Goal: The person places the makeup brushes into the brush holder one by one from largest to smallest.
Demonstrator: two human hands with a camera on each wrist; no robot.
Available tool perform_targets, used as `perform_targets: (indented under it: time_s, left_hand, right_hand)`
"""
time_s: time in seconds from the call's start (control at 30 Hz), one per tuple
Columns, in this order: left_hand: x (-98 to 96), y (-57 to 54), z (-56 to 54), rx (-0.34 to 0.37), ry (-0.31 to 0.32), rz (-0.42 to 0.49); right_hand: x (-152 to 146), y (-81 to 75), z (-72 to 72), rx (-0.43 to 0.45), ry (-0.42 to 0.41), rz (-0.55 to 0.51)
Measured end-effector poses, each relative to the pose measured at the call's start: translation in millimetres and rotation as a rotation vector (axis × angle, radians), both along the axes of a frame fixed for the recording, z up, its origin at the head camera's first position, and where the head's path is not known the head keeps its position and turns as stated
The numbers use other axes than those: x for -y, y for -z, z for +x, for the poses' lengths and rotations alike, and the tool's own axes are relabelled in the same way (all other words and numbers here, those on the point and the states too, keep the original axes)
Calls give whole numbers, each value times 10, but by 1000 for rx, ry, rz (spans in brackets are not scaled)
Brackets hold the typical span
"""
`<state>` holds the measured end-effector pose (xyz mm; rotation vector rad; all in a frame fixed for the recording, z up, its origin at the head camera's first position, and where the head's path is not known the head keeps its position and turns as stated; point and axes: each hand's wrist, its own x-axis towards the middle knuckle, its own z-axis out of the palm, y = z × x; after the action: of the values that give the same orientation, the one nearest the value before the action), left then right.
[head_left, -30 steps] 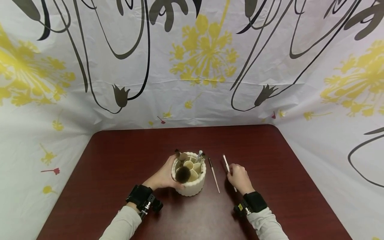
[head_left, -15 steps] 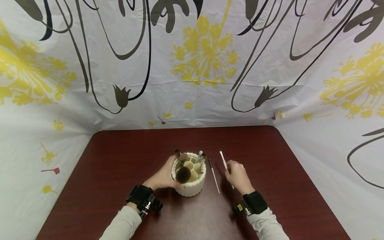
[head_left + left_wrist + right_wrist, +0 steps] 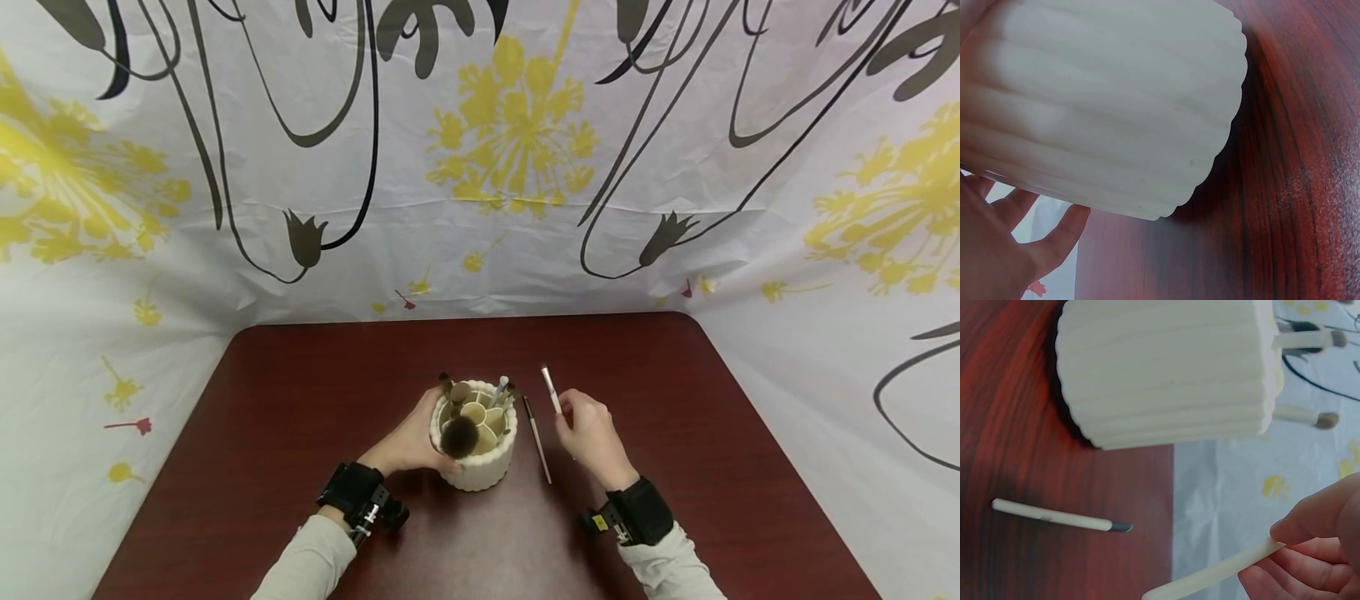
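My left hand point(image 3: 408, 437) grips the left side of a cream, ribbed brush holder point(image 3: 480, 475), thumb at the front and fingers round the back. Inside it are compartments with several makeup brushes, among them one with a big dark fluffy head point(image 3: 459, 437). My right hand point(image 3: 592, 433) pinches a white-handled makeup brush point(image 3: 550, 388), its bristle end pointing up and away. In the right wrist view the lower end of that brush's handle point(image 3: 1210, 574) hangs out from thumb and fingers. Between holder and right hand, a second thin makeup brush point(image 3: 537, 442) lies on the table.
The dark red wooden table point(image 3: 330, 367) has rounded far corners. A white sheet point(image 3: 525, 275) printed with yellow and grey flowers hangs behind it and along both sides. Black camera straps point(image 3: 640, 510) sit on both wrists.
My right hand has raised the white-handled brush and carried it a little to the left, toward the holder. The left hand and the holder have stayed in place.
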<state>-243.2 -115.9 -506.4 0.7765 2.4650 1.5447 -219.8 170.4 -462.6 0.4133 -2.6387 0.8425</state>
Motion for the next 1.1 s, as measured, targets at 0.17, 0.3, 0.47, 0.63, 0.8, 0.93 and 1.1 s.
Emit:
perform_targets:
  time_s: [0.17,0.3,0.47,0.63,0.8,0.93,1.1]
  left_hand:
    - [-3,-10,5,14,-3,-1]
    - [-4,-22,13,5,-9,-5]
    - [-1,-12,6,-9,-9,-6]
    - [-8,-31,10,-10,-6,-33]
    - [-38,-246,103,-2,3,-19]
    - [-53,-375,157,-10,5,-31]
    - [-37,-199,83,-21,-3,-36]
  right_hand:
    - [44,-77,31,-44,-20,-4]
    - [69,-130,47,-92,-47,-22]
    - [91,-175,54,-131,-73,-34]
    - [112,-204,65,-170,-78,-50]
    - [144,-259,87,-214,-81,-65]
    - [167,-304,106,-242,-89,-74]
    - [191,-358,139,-256,-118,-101]
